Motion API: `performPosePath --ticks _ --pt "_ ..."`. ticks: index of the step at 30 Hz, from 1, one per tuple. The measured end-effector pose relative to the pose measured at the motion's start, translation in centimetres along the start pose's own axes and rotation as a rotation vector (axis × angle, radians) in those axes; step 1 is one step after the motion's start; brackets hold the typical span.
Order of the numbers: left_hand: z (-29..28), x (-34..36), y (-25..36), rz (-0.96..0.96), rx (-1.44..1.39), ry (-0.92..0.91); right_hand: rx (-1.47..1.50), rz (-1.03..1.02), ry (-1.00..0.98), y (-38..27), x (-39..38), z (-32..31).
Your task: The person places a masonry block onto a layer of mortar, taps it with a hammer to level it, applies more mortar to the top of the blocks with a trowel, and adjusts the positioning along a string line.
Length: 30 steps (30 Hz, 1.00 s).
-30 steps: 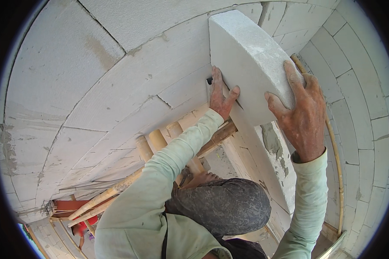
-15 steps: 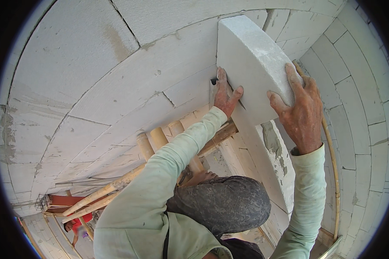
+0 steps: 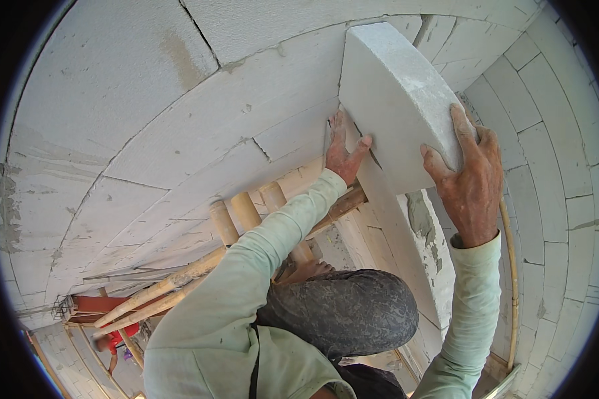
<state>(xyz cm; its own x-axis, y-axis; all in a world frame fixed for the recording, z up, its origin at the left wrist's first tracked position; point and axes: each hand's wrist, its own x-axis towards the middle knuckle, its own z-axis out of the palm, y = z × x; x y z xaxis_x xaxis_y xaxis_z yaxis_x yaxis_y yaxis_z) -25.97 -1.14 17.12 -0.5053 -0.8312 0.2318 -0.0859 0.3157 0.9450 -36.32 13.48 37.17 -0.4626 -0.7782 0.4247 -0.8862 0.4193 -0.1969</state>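
From afar, I judge I'm aligning the pale block [image 3: 396, 110], right hand [image 3: 471, 178] clasping its end, left hand [image 3: 345, 154] fingers spread at its lower edge, next needing even pressure.

Building site, plain to see! Left of the block [image 3: 389, 106], a bare wall [image 3: 180, 133], joints [image 3: 199, 32] showing; right of it, a second wall [image 3: 559, 146], just as unplastered. Grey mortar [image 3: 419, 216] patches the masonry [image 3: 442, 292] just below the block, and down to its lower left run rough poles [image 3: 247, 213], probably scaffolding, the far end blurry.
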Motion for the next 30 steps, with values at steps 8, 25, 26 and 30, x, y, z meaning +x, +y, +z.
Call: performPosePath --ticks 8,25,26,30 --pt "0.6 2.1 -0.7 0.01 -0.115 -0.004 -0.025 -0.031 0.054 0.6 -0.5 0.6" --pt "0.6 2.5 -1.3 0.054 -0.053 0.026 0.006 -0.065 0.067 0.1 -0.1 0.5" --pt "0.5 2.5 -1.4 0.061 -0.055 0.026 0.004 -0.065 0.073 0.1 -0.2 0.5" --pt "0.6 2.3 -1.1 0.018 -0.081 -0.012 -0.04 -0.096 0.126 0.6 -0.5 0.7"
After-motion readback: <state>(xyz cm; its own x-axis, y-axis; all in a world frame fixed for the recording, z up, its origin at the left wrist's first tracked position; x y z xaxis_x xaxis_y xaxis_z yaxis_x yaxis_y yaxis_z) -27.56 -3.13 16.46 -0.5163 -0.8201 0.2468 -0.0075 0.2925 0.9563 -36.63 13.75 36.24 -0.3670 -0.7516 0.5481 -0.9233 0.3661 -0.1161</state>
